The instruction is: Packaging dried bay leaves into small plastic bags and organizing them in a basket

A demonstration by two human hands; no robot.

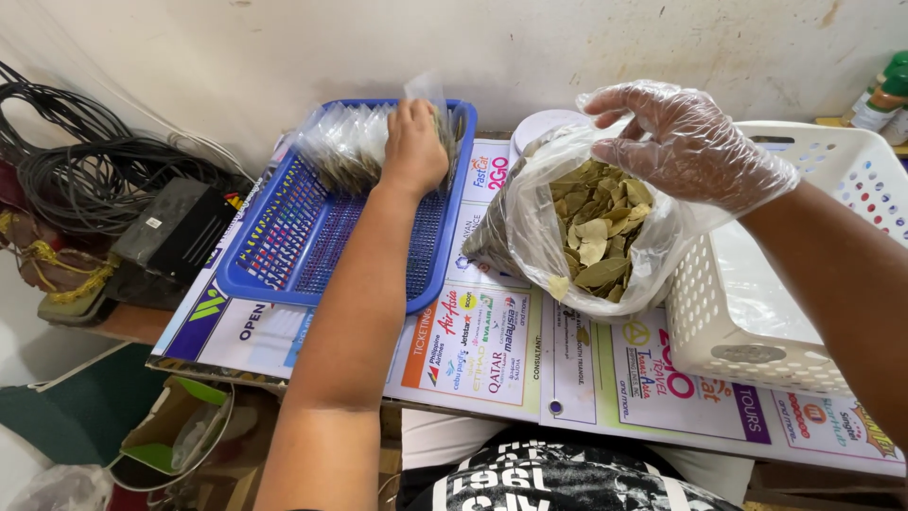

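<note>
Nearest to me, at six o'clock, is my own dark printed shirt [567, 478], pressed against the edge of the desk [492, 364], which is covered with colourful printed posters.

Just beyond, at centre, a clear plastic bag [530, 222] of dried bay leaves [596, 227] lies open on the desk. My right hand [690, 142], in a thin clear glove, hovers over the bag's mouth at one o'clock, fingers spread and curled downward, holding nothing. To its right sits a white perforated basket [757, 322].

My left arm stretches forward to eleven o'clock, wrist straight, palm down. My left hand [413, 147] is bare, its grip pressed together on a small clear packet [427, 95] of leaves, standing it among the rows of filled packets [345, 142] in the far end of a blue plastic tray [322, 246].

To do this well, I judge the packet should go in upright, snug against its neighbours, so the row stays tidy.

Farthest off, at nine o'clock, lie coiled black cables [76, 161] and a dark box [175, 232] against the pale wall.
</note>
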